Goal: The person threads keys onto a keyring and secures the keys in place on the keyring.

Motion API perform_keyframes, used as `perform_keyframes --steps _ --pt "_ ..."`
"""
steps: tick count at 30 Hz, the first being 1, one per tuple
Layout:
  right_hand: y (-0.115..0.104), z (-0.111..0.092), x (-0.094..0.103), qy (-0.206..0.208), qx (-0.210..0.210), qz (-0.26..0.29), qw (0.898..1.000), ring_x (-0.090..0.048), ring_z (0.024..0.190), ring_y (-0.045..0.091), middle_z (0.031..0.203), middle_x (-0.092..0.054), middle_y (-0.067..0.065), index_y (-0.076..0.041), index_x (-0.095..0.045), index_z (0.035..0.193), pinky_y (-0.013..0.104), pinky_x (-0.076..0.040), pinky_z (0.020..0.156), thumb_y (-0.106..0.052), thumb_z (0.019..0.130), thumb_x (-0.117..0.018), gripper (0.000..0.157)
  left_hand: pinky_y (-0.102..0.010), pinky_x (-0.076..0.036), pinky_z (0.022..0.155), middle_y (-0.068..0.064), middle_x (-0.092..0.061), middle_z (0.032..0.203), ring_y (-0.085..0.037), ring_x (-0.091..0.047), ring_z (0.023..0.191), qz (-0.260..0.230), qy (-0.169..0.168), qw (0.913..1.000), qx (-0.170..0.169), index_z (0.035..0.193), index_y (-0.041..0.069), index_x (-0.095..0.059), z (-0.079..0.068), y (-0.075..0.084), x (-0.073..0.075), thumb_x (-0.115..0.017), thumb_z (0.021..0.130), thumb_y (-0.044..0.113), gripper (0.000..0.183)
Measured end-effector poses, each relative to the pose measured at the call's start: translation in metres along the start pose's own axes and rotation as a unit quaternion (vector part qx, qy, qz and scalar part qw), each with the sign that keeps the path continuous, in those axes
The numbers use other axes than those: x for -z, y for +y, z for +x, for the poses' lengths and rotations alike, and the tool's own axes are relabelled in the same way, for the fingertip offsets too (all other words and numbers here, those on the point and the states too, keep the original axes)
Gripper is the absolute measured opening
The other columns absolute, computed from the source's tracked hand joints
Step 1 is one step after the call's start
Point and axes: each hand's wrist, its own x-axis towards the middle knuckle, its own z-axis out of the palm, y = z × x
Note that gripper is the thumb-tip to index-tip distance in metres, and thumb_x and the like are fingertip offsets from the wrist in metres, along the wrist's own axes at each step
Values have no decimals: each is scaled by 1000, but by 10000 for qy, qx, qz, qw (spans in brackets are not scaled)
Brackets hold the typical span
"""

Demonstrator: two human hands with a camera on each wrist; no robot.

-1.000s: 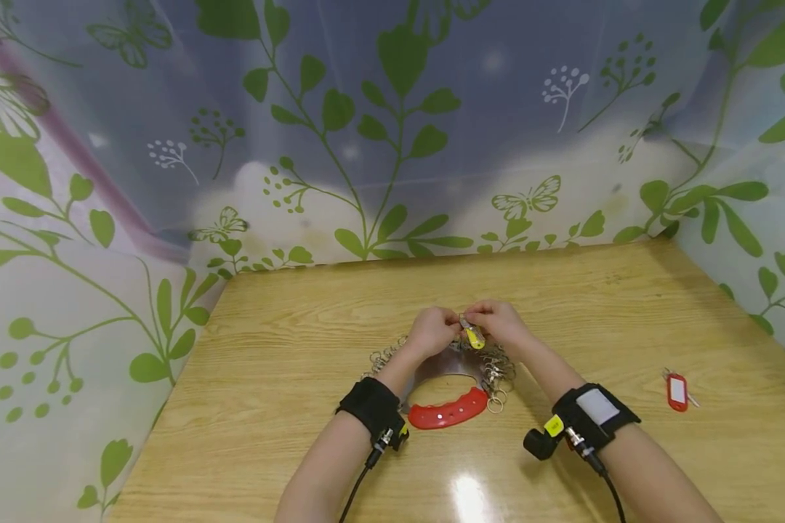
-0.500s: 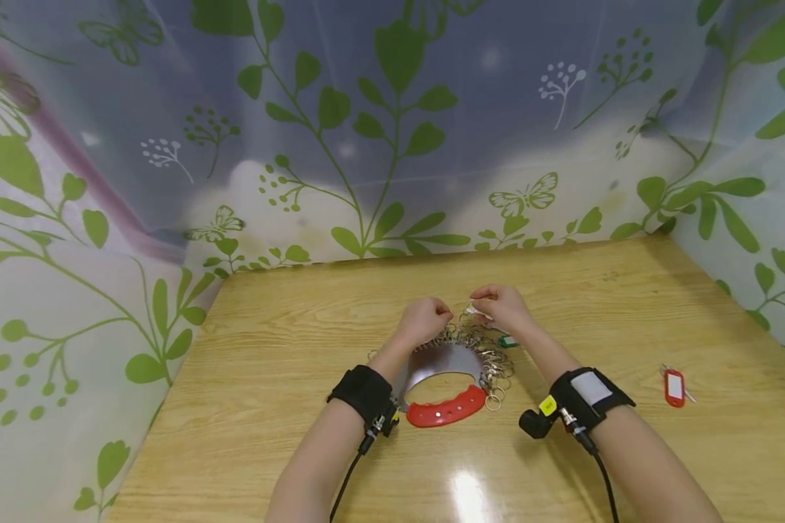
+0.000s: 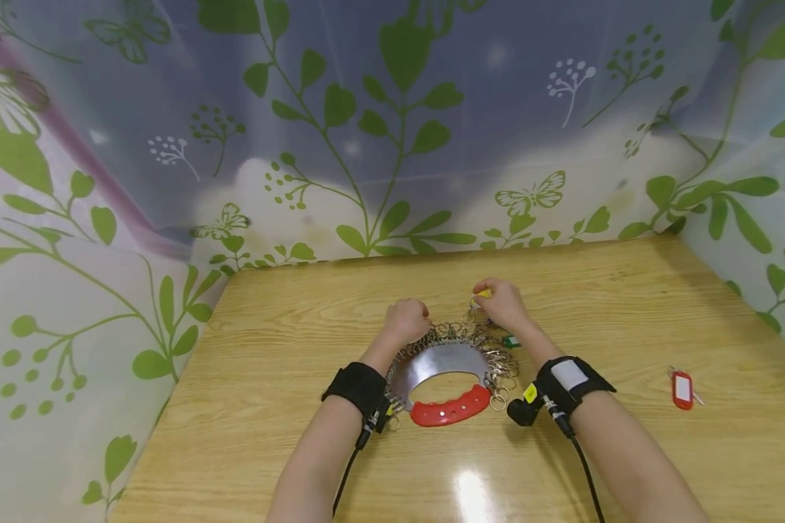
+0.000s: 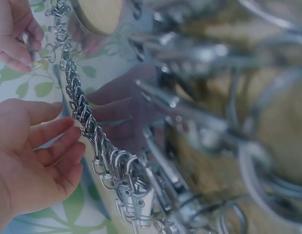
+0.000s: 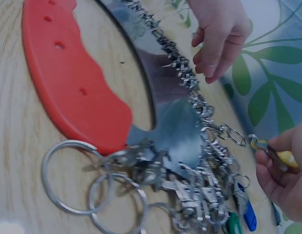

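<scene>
A curved metal plate (image 3: 440, 361) with a red grip handle (image 3: 450, 408) lies on the table, its outer edge lined with several snap hooks (image 5: 187, 73) and rings. Beyond the plate, my right hand (image 3: 502, 303) pinches a key with a yellow key tag (image 5: 287, 158). A small ring (image 5: 234, 136) from the row of hooks reaches close to these fingertips. My left hand (image 3: 408, 321) is at the plate's far left edge and holds nothing. Its relaxed fingers (image 4: 50, 134) lie right beside the hooks in the left wrist view.
A green key tag (image 3: 512, 341) and a blue key tag (image 5: 249, 214) lie by the hooks on the plate's right side. Farther right on the wooden table (image 3: 288, 305) is a red key tag (image 3: 682, 389) with a key. A leaf-patterned cloth (image 3: 340, 145) stands around the table.
My hands have moved apart: the left drew back to the left, while the right shifted slightly away with the yellow key tag. The green tag and more of the hooks now show.
</scene>
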Motion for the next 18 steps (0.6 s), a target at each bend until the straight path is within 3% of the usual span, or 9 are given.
perform_keyframes --steps 4,9,12,15,18 --pt "2 0 -7 69 -153 -217 9996 -43 52 13 108 -59 25 6 -58 111 25 -34 49 -4 90 -56 23 -40 -42 82 -6 -62 84 -25 -57 90 295 -212 9993 -59 72 8 -61 1 1 -2 -51 93 20 26" --pt "7 2 -13 -22 -180 -203 9996 -37 50 12 117 -55 27 8 -55 115 26 -33 49 -1 89 -55 28 -42 -40 89 -3 -63 93 -27 -56 100 616 -306 9976 0 69 15 -61 3 3 -6 -52 92 16 24" --pt "9 3 -15 -49 -35 -334 9994 -44 60 19 118 -53 28 9 -54 118 28 -37 54 2 86 -56 33 -42 -39 89 -2 -64 94 -26 -57 98 738 -234 9970 -27 69 15 -63 2 4 -6 -53 90 14 23" --pt "9 5 -17 -55 135 -544 9984 -52 81 30 120 -50 31 9 -51 123 34 -41 62 4 83 -57 40 -42 -40 89 -1 -65 91 -23 -59 92 962 -119 9952 -120 64 16 -60 3 5 -7 -56 88 13 25" --pt "9 6 -20 -17 245 -798 9965 -51 97 38 122 -46 33 9 -48 127 41 -43 71 3 83 -58 46 -40 -40 87 0 -64 86 -20 -59 84 1318 -55 9910 -243 59 16 -53 6 5 -9 -57 87 12 29"
